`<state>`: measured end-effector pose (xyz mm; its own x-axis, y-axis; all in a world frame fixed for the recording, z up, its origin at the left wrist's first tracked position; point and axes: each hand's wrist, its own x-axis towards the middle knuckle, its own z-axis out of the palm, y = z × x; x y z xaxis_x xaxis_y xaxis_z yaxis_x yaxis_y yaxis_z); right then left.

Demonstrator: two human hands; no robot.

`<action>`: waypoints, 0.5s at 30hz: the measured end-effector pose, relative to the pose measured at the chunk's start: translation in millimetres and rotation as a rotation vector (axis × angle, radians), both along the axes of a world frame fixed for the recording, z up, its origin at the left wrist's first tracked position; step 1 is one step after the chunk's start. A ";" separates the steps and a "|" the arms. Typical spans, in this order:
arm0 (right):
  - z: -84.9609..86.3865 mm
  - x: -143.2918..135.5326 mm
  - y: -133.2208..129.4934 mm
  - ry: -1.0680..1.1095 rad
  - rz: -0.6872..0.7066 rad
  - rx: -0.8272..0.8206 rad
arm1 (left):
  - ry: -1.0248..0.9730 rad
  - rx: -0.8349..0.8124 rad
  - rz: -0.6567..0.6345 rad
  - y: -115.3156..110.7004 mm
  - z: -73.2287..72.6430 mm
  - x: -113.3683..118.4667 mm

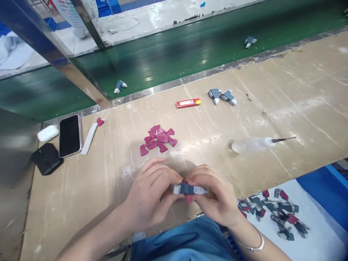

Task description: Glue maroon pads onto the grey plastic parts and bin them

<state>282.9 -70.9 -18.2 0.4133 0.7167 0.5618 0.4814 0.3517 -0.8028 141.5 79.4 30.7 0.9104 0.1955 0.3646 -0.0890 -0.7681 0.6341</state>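
Note:
Between my two hands is a small grey and dark-blue plastic part [187,189] with some red at its edges. My left hand [153,190] pinches its left end, and my right hand [213,190] grips the right end with thumb and fingers. Just beyond my fingers lies a loose pile of dark-red plastic pieces [160,137]. To the right, a translucent squeeze bottle [251,145] with a thin dark tip rests on its side. Two more grey-blue parts [221,96] sit farther back on the table.
A green conveyor belt [174,58] runs behind the table [108,188], carrying two similar parts. A red box [188,103] lies mid-table. At left are a phone [70,136], a white case [48,133], a black case [47,158] and a white strip [89,138]. A blue bin [323,192] at lower right holds several parts.

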 end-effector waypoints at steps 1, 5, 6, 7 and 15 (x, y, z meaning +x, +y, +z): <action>0.8 0.4 -0.4 -0.016 -0.001 -0.005 | 0.024 -0.014 -0.007 -0.7 1.0 1.0; 0.4 7.4 -11.9 -0.082 -0.042 -0.039 | 0.188 -0.109 -0.071 1.5 3.3 5.7; -1.6 12.0 -19.6 -0.105 -0.082 -0.052 | 0.224 -0.113 -0.091 4.5 2.9 7.0; -4.5 17.9 -29.7 -0.136 -0.148 -0.067 | 0.244 -0.100 -0.106 8.9 1.8 8.4; -34.0 68.2 -118.0 -0.384 -0.824 -0.302 | 0.145 0.222 0.061 92.3 -24.9 37.7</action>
